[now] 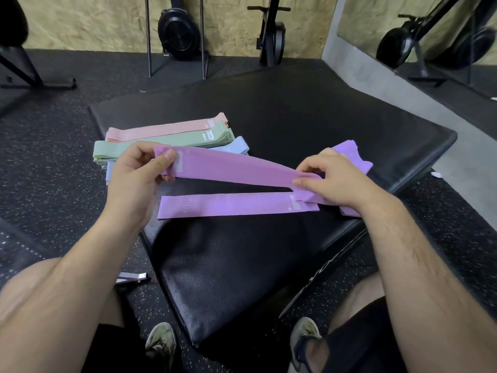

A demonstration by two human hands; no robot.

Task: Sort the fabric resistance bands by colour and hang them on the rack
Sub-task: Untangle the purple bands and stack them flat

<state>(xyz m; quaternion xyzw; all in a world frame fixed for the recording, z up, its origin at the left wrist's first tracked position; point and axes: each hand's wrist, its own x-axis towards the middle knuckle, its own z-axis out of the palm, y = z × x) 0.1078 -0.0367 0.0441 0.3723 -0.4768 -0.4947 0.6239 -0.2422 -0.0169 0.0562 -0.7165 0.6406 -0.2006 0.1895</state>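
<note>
I hold a purple fabric band (231,168) stretched above a black mat (309,122). My left hand (137,173) pinches its left end between thumb and fingers. My right hand (330,179) grips its right end, fingers curled over the fabric. Under it a second purple band (228,205) lies flat on the mat, and more purple fabric (355,154) bunches behind my right hand. Farther back lie sorted piles: pink bands (161,129), a green stack (172,142) and blue bands (236,146), partly hidden by my left hand.
The mat lies on speckled rubber floor. A small metal clip (131,278) lies by my left knee. Two thin upright metal poles (201,39) and black gym machines (178,30) stand against the wooden back wall. My shoes (161,343) are at the mat's near edge.
</note>
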